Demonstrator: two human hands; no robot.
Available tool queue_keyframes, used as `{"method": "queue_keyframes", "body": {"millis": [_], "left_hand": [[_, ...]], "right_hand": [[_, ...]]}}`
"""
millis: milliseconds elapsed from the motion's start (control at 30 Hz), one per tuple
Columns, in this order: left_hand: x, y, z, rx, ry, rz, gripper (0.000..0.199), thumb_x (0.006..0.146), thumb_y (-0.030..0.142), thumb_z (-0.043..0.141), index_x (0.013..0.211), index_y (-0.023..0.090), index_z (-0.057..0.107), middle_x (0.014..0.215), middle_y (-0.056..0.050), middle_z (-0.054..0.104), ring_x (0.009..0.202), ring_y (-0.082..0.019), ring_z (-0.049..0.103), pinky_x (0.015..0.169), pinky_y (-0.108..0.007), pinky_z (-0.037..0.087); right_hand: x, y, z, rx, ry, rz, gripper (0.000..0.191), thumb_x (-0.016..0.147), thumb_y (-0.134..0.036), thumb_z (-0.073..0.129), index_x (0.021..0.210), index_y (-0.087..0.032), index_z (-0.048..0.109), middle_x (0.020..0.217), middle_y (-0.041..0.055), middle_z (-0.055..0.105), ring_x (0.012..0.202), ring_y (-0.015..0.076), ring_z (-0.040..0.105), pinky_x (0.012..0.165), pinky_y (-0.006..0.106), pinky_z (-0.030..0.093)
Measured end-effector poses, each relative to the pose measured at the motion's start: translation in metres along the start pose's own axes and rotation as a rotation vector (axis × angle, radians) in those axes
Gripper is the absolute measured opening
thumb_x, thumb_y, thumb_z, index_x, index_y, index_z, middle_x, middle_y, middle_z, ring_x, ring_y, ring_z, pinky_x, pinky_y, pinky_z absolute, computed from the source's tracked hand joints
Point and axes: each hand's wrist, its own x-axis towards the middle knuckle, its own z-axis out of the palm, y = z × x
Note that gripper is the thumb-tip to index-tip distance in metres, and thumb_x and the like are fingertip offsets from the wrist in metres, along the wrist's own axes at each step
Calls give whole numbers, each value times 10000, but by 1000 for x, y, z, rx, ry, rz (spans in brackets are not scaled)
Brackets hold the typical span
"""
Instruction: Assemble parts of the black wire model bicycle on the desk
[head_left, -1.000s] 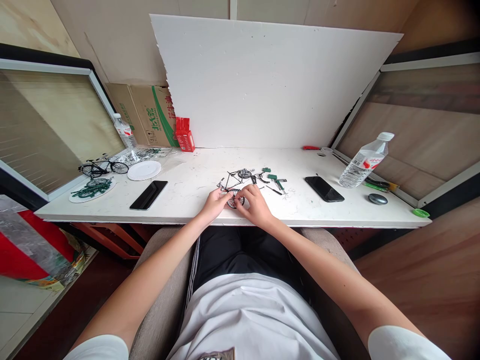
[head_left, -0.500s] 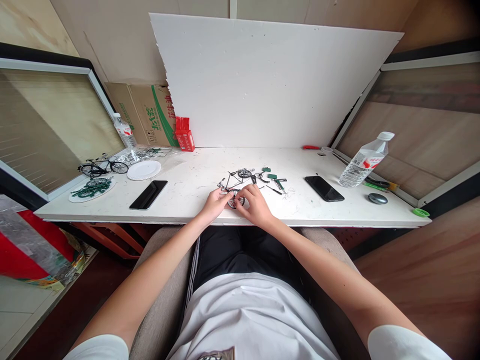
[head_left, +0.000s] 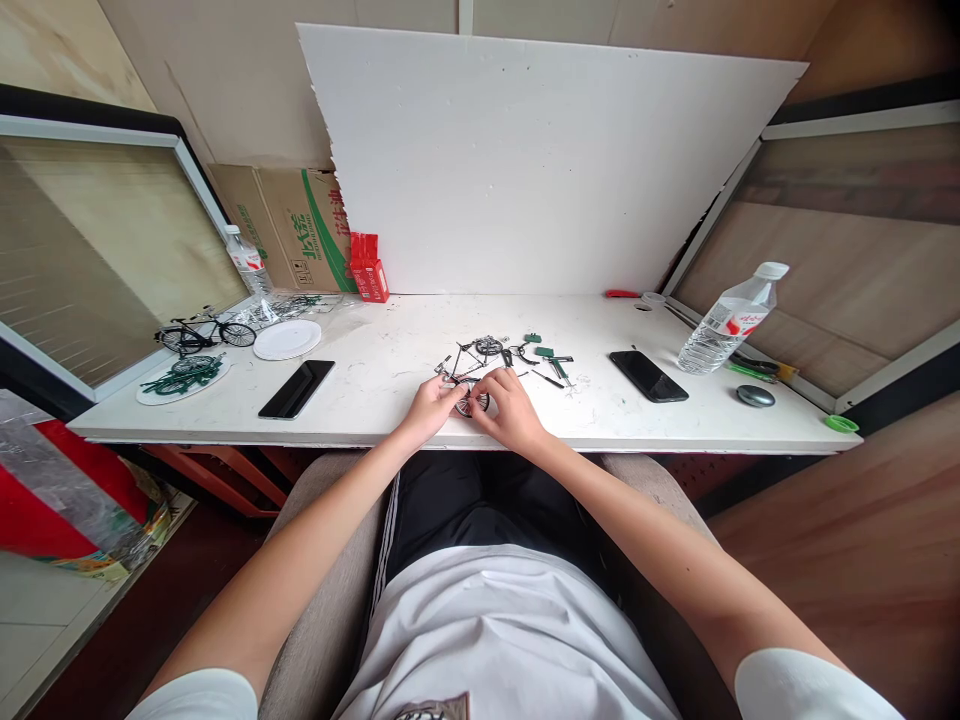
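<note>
Near the table's front edge, a small black model bicycle wheel (head_left: 463, 408) is held between my two hands. My left hand (head_left: 429, 408) pinches it from the left with thumb and bent fingers. From the right, my right hand (head_left: 515, 412) has its fingers closed on the same wheel, covering part of its rim. Just beyond my fingers lies a thin black bicycle frame (head_left: 469, 358); whether it is joined to the wheel I cannot tell. Another spoked wheel (head_left: 489, 346) rests behind. Small black parts and green plastic pieces (head_left: 533, 338) lie to the right.
A finished model bicycle (head_left: 206, 331), a plate of green parts (head_left: 184, 380), a white disc (head_left: 287, 340) and a phone (head_left: 297, 389) are on the left. Rightward are another phone (head_left: 649, 377), a water bottle (head_left: 731, 320) and a dark oval object (head_left: 755, 396). A white board (head_left: 555, 170) stands behind.
</note>
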Motion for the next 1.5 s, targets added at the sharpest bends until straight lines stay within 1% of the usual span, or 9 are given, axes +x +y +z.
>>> {"method": "queue_keyframes", "body": {"millis": [100,300,433,667,867,1167,1500], "left_hand": [[0,-1,0,15,-4,3,446,854,464,810,1119,122,702,949,-120,792,850,-231,742,758,-338,602],[0,-1,0,13,-13,14,419,857,462,811,1090,132,700,1019,-133,791,868,-230,745,765,-337,597],[1,-3,0,16,-16,12,399,858,460,810,1043,126,695,1001,-137,789,865,-234,750,762,-341,602],[2,-8,-2,2,-21,16,417,855,454,816,1064,120,680,998,-140,791,875,-239,763,789,-355,605],[2,-8,-2,26,-27,24,379,873,445,795,1037,128,664,982,-137,790,867,-240,766,792,-352,598],[3,-14,-5,76,-23,27,338,891,432,778,1026,141,671,963,-132,798,863,-239,763,806,-353,584],[2,-12,-4,112,-24,56,303,905,410,752,1029,144,678,962,-128,795,874,-245,765,822,-360,588]], "right_hand": [[0,0,0,-9,-6,-1,51,1003,-226,592,954,-238,601,972,84,610,929,267,528,847,430,477],[0,-1,0,-20,-23,7,64,1004,-229,589,943,-244,597,973,86,609,924,271,529,849,438,480],[0,-1,0,-21,-34,7,76,1005,-228,586,931,-244,598,974,87,608,928,272,529,857,442,481],[0,-2,-1,-20,-54,3,87,1011,-230,578,926,-242,593,979,91,610,933,274,531,861,443,482],[0,-2,0,-18,-60,-4,73,1011,-222,574,941,-237,586,980,88,612,933,270,530,858,435,479],[0,0,1,-41,-78,-25,56,1004,-208,575,961,-243,586,973,91,625,928,278,538,869,453,480],[0,-2,1,-37,-88,-24,72,1000,-202,580,941,-241,570,955,87,639,919,276,534,854,447,476]]}}
